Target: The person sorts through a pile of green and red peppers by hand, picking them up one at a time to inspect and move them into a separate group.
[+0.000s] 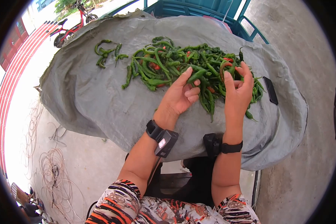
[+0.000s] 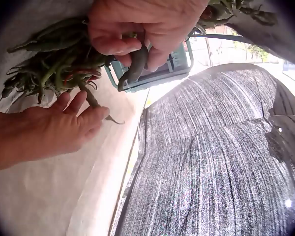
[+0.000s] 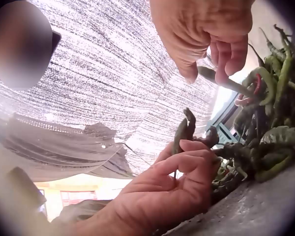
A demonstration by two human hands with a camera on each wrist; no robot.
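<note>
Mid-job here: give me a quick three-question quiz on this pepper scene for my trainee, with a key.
1. True or false: the right hand lies flat and empty on the grey sheet.
2. What does the left hand pinch? A) a green pepper B) a knife C) a red tomato
3. In the head view, on which side of the main pile does the small bunch lie?

Key: 1 false, its fingers curl round a dark pepper. 2 A. 3 left, apart from the pile.
</note>
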